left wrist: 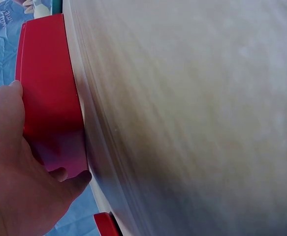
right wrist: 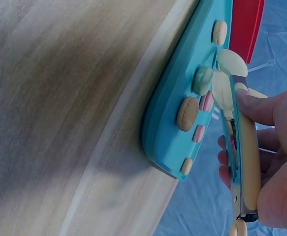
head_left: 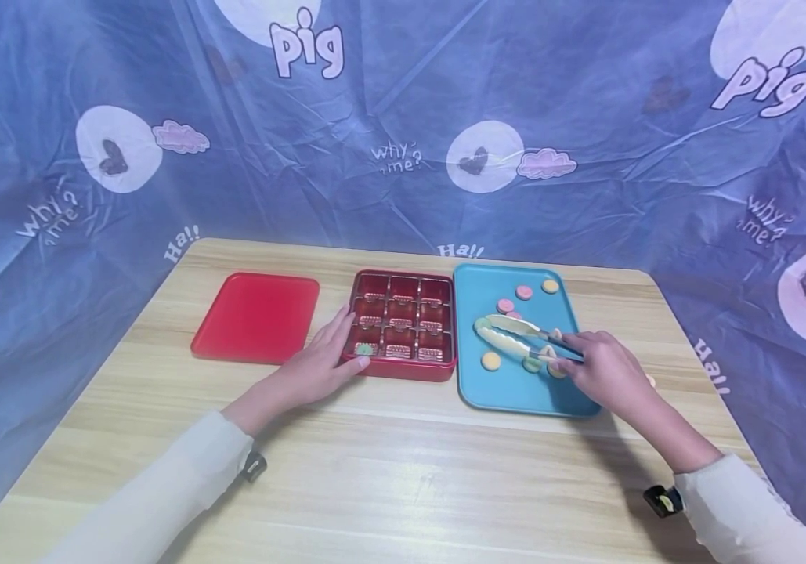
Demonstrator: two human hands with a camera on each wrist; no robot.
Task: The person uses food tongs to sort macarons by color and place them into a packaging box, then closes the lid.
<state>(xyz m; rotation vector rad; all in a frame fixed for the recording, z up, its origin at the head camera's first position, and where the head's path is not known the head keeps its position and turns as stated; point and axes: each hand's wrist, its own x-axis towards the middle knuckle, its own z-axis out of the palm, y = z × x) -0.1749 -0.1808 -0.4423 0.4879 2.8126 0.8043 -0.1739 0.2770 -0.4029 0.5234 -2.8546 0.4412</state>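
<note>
My left hand (head_left: 314,364) rests against the left side of a red box (head_left: 403,371), thumb at its front corner, fingers extended along the side. The box has a grid of clear compartments; a green macaron (head_left: 365,349) sits in the front left one. With my right hand (head_left: 605,370) I grip cream-tipped tongs (head_left: 504,342) over a blue tray (head_left: 508,398). At the tong tips, near the tray's left side, is another green macaron (head_left: 482,324). The right wrist view shows my thumb on the tongs' beige handle (right wrist: 250,167), fingers around the other side.
A red lid (head_left: 258,317) lies flat left of the box. Around the tongs the tray bears pink macarons (head_left: 524,292), a yellow one (head_left: 490,361), a green one (head_left: 532,364) and several others. A patterned blue cloth (head_left: 374,204) hangs behind the wooden table (head_left: 388,470).
</note>
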